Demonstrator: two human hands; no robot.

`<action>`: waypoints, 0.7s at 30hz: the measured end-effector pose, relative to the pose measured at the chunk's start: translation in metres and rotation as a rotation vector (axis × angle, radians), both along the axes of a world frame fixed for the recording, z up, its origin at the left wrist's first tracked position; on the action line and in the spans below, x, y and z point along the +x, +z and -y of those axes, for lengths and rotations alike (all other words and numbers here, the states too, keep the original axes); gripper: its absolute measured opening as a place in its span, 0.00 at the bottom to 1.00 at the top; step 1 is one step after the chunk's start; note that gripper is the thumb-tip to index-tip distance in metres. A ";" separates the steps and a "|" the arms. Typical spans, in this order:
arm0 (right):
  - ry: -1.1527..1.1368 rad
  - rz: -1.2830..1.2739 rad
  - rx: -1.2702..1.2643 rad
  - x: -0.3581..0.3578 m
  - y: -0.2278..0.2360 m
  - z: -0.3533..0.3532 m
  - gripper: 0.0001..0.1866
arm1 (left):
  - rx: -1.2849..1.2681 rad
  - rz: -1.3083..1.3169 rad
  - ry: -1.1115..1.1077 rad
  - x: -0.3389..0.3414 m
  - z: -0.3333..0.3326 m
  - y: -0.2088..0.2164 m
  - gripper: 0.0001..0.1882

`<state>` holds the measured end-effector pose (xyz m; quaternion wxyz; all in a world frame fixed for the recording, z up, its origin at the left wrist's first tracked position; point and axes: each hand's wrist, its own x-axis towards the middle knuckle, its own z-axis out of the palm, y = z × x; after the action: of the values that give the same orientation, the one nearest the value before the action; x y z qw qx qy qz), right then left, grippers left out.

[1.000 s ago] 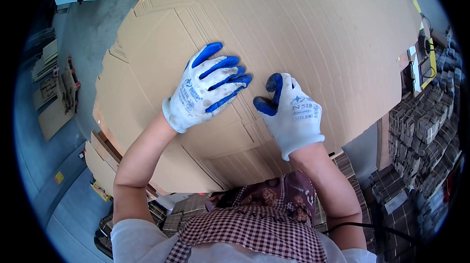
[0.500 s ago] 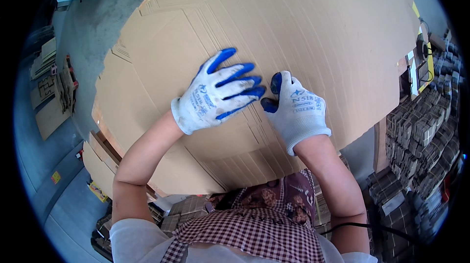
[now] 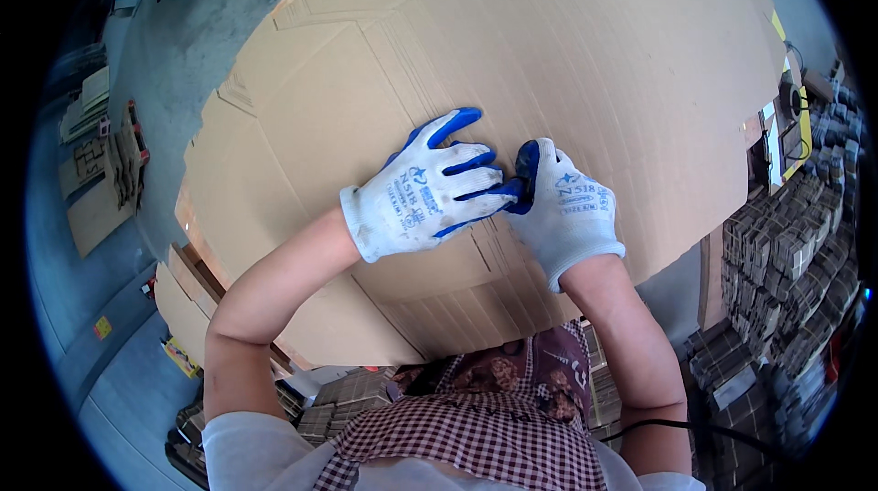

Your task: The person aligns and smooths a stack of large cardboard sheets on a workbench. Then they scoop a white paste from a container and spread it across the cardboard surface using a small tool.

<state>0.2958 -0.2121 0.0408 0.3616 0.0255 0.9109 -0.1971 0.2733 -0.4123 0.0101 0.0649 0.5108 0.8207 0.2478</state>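
A large brown cardboard sheet [image 3: 585, 52], creased with fold lines and cut slits, lies spread out beneath both hands. My left hand [image 3: 430, 185], in a white glove with blue-coated fingers, is open on the sheet, fingers spread and pointing right. Its lower fingertips meet the thumb side of my right hand [image 3: 567, 208]. That hand wears a matching glove and is closed, fingers curled under and turned down to the cardboard. Whatever it grips, if anything, is hidden by the glove.
Tied bundles of flat cardboard [image 3: 777, 235] are piled along the right side. Cardboard offcuts [image 3: 96, 208] lean at the far left. A black cable [image 3: 695, 422] runs past my right arm. A checked apron [image 3: 466, 427] touches the sheet's near edge.
My left hand has slid right along the cardboard until its fingertips reach the right hand. My right hand has shifted only slightly right, still curled.
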 end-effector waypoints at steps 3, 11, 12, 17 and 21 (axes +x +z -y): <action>0.006 -0.023 0.014 0.001 0.002 0.000 0.20 | -0.070 0.025 -0.028 -0.005 -0.007 0.007 0.16; -0.003 -0.043 -0.008 0.004 -0.005 -0.003 0.22 | 0.059 -0.028 0.055 0.010 -0.006 -0.003 0.17; 0.005 -0.048 0.001 0.005 -0.005 -0.003 0.22 | 0.046 -0.042 0.038 0.009 -0.007 -0.001 0.17; 0.015 -0.048 0.004 0.004 -0.001 0.001 0.22 | 0.031 -0.023 0.028 0.007 -0.006 -0.006 0.17; 0.009 -0.057 0.002 0.004 -0.001 -0.001 0.22 | 0.005 -0.019 0.019 0.008 -0.005 -0.004 0.17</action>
<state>0.2998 -0.2115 0.0400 0.3363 0.0162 0.9212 -0.1950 0.2815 -0.4072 0.0056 0.0536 0.5055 0.8254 0.2457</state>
